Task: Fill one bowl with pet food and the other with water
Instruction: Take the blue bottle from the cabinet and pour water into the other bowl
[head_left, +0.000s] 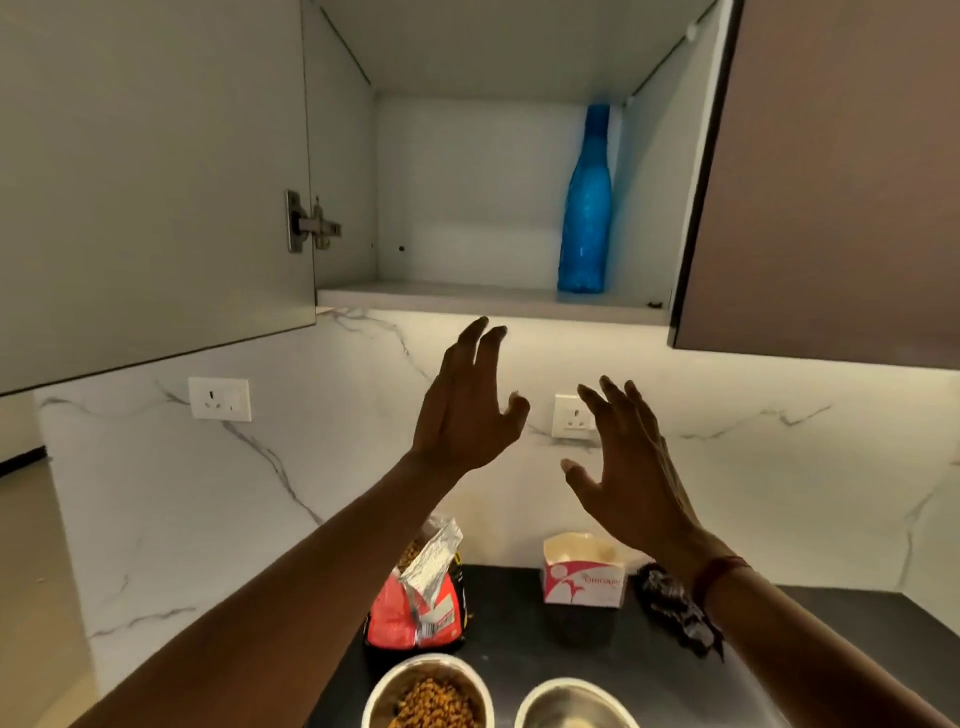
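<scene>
My left fingers (469, 347) are spread and slightly hooked, gripping nothing. The right fingers (615, 402) are splayed the same way, also empty. The left hand (467, 410) sits at mid-frame and the right hand (628, 467) just lower and to its right. Both are raised toward the open cabinet above, which I read as a reach for the blue bottle (584, 208). That bottle stands upright at the right end of the cabinet shelf (441, 297), upper centre, well apart from either hand. At the bottom edge, the left bowl (376, 696) holds kibble and the right bowl (576, 699) looks dry, so water is the step left. The torn pet food bag (415, 608) stands just behind the filled bowl on the dark counter (519, 647), with a carton (582, 577) to its right.
</scene>
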